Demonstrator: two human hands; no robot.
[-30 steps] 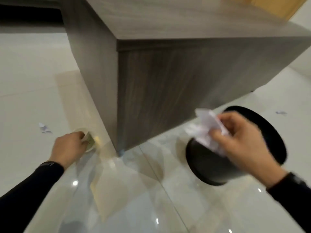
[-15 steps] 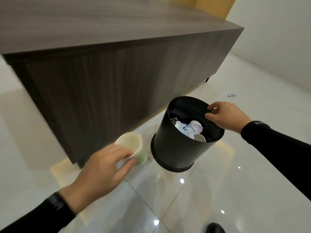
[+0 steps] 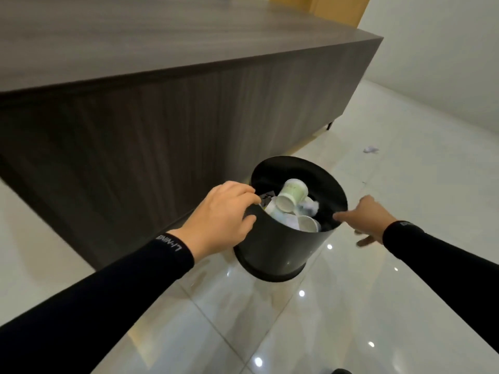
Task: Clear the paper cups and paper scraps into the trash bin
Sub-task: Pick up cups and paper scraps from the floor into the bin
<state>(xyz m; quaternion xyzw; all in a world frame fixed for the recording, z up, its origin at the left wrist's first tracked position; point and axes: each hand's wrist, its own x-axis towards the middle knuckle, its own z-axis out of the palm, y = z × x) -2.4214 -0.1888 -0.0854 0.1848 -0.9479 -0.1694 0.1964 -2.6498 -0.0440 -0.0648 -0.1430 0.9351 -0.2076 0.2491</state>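
Both our hands at one black trash bin, neither holding anything.
Our left hand [image 3: 221, 217] curls loosely, empty, over the trash bin [image 3: 280, 252] near rim; right hand [image 3: 364, 220] spread wide at its right rim. Inside: three paper cups [image 3: 293, 195] we can count, plus crumpled scraps [image 3: 309, 207]. One scrap [image 3: 371, 149] on floor [image 3: 351, 306] beyond, beside one wooden cabinet [image 3: 162, 117].

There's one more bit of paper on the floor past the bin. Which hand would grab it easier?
Probably the right hand: it looks empty and is on the paper scrap's side; the left hand is across the trash bin.
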